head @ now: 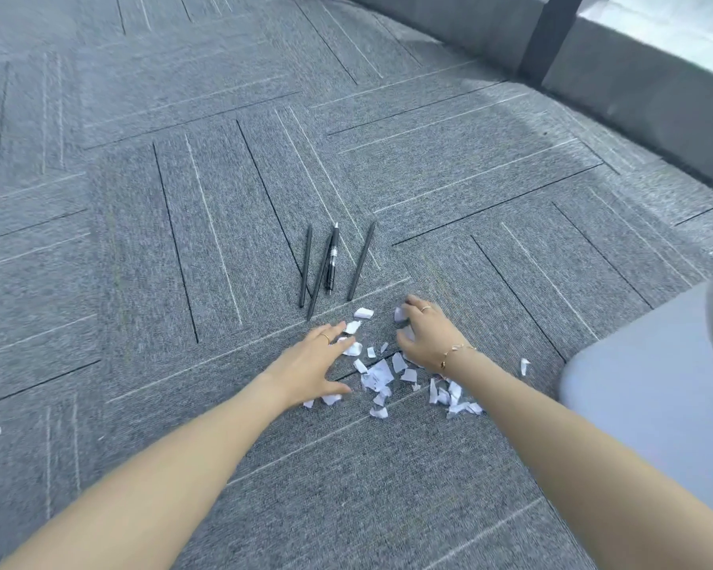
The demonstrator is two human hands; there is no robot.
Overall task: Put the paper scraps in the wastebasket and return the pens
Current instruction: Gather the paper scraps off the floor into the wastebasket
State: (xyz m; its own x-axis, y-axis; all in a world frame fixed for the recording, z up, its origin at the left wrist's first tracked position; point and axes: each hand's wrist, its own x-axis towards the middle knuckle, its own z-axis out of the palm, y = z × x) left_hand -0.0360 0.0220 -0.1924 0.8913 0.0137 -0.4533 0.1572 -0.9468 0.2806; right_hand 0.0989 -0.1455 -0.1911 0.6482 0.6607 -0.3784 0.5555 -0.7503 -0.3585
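As the head view shows it, I read the paper scraps (381, 374) strewn on the carpet floor (141, 240) between both hands. Left hand (311, 364) flat, fingers (332, 329) spread and released, touching scraps at their tips. Right hand (425, 335) curled, clutching scraps. Pens (330, 267) lie just beyond both, long axes pointing away. No wastebasket in view.

No readable text, labels or numbers; dark print marks on the largest paper scrap (378, 373) are too blurred.
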